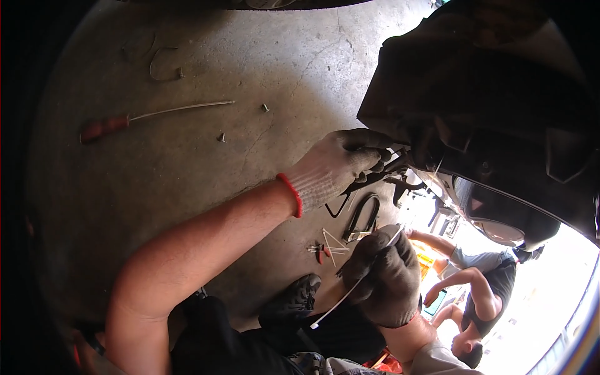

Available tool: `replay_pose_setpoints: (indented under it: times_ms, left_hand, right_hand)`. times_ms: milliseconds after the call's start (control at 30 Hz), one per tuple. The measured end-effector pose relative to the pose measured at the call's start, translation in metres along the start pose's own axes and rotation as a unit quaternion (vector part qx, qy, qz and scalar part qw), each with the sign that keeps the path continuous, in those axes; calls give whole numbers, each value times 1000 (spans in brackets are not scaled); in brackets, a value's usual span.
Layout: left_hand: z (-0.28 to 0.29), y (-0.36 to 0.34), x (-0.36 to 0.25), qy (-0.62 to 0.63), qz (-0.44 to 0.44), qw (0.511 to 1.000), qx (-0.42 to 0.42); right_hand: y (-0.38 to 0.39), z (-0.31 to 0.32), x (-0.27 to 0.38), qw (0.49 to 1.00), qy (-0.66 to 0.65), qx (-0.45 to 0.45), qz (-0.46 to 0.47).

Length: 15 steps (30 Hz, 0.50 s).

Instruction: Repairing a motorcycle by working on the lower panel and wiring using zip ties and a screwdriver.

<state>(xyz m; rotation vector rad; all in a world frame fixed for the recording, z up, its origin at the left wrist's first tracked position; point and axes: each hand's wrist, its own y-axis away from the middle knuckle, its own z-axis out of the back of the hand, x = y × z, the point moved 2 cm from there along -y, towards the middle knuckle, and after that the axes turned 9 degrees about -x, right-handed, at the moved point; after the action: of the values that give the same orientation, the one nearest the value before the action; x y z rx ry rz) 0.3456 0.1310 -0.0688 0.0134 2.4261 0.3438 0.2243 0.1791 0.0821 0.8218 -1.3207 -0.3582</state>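
1. Where the dark vehicle underside [500, 94] meets the cables [387, 169], the left hand [334, 165] is pressed in; fingertips are hidden, so its grip cannot be told.
2. A white cable tie [350, 290] is clenched in the right hand [384, 275]; its upper end is barely made out.
3. Pliers [322, 252] and a screwdriver [125, 120] are seen on the concrete floor [187, 175], small and dim.

white cable tie [353, 289] | thin, straight, slanted | gripped mid-length in right hand [382, 275], both ends protruding
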Motion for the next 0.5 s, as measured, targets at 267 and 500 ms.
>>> replay_pose_setpoints:
  times_ms: [267,500]
  left_hand:
    - [-3,-9,8,107,44,993,24]
    - [-19,-36,26,473,62,874,87]
  right_hand:
    - [-3,-5,15,995,-97,-5,-30]
    - [6,-5,14,992,-112,26,-56]
